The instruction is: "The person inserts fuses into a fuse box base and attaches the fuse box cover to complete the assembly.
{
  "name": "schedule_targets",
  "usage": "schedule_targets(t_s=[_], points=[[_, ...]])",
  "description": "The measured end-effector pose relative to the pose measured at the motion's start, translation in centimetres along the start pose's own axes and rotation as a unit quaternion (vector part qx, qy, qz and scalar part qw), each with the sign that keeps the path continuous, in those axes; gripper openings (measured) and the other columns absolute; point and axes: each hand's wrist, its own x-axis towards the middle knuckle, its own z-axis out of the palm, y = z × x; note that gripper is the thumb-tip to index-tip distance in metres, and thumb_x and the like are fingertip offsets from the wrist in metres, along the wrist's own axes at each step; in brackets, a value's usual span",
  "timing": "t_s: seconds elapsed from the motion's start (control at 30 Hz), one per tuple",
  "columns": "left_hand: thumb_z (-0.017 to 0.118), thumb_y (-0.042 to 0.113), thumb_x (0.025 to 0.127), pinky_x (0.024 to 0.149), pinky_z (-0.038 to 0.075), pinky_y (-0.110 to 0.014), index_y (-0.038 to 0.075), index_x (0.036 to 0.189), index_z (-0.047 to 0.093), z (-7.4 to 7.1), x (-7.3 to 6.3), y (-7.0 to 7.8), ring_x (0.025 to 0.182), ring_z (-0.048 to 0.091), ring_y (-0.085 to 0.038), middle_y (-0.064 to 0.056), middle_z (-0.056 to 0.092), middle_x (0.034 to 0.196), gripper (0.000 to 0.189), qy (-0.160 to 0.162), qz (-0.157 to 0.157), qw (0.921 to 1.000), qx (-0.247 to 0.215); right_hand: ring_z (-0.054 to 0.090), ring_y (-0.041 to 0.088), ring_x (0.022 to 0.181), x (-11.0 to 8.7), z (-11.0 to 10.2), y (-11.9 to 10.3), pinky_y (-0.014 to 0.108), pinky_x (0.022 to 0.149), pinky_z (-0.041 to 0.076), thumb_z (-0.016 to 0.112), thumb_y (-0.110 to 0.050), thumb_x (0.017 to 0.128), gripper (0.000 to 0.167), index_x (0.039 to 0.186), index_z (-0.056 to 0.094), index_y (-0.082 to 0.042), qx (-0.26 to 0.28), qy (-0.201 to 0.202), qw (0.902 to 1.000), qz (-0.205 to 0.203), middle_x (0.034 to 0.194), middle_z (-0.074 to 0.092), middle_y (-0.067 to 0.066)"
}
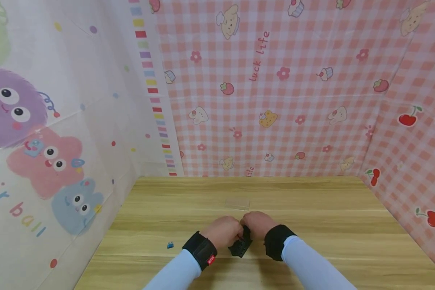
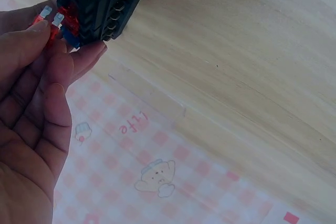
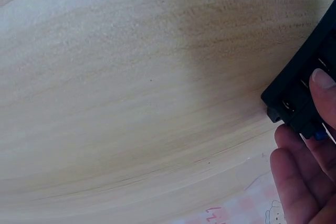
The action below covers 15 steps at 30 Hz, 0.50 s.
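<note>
A black fuse block (image 1: 241,246) is between both hands, tilted. My right hand (image 1: 259,224) grips it at the far end; in the right wrist view the thumb (image 3: 324,95) lies on its top and the fingers on its end. In the left wrist view, my left hand (image 2: 34,108) pinches a red blade fuse (image 2: 52,27) with its two metal prongs showing, close beside the fuse block (image 2: 100,3). A red fuse (image 2: 70,18) and a blue fuse (image 2: 70,38) sit at the block's near end. Metal terminals line its side.
Small blue fuses (image 1: 170,245) lie on the wooden table (image 1: 311,209) left of the left hand. A clear plastic cover (image 1: 237,203) lies flat beyond the hands. Printed cloth walls (image 1: 275,141) stand at the back and both sides.
</note>
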Motion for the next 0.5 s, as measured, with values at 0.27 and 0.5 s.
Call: schedule_targets(t_s=[0.27, 0.5], points=[[0.076, 0.012, 0.087, 0.058, 0.037, -0.015, 0.02, 0.076, 0.075, 0.53, 0.34, 0.17, 0.059, 0.044, 0.0, 0.015, 0.06, 0.067, 0.014, 0.001, 0.014, 0.9995, 0.029, 0.045, 0.013, 0.059, -0.11, -0.35, -0.34, 0.03, 0.062, 0.043, 0.083, 0.004, 0.072, 0.022, 0.075, 0.07, -0.014, 0.025, 0.009, 0.9996, 0.005, 0.064, 0.056, -0.006], [0.076, 0.011, 0.086, 0.058, 0.037, -0.015, 0.02, 0.076, 0.075, 0.7, 0.36, 0.22, 0.058, 0.043, 0.0, 0.015, 0.059, 0.066, 0.015, -0.004, 0.014, 0.9991, 0.04, 0.045, 0.013, 0.059, 0.06, 0.03, -0.03, 0.03, 0.063, 0.044, 0.084, 0.002, 0.072, 0.021, 0.076, 0.071, -0.014, 0.018, 0.014, 0.9997, -0.005, 0.064, 0.057, -0.006]])
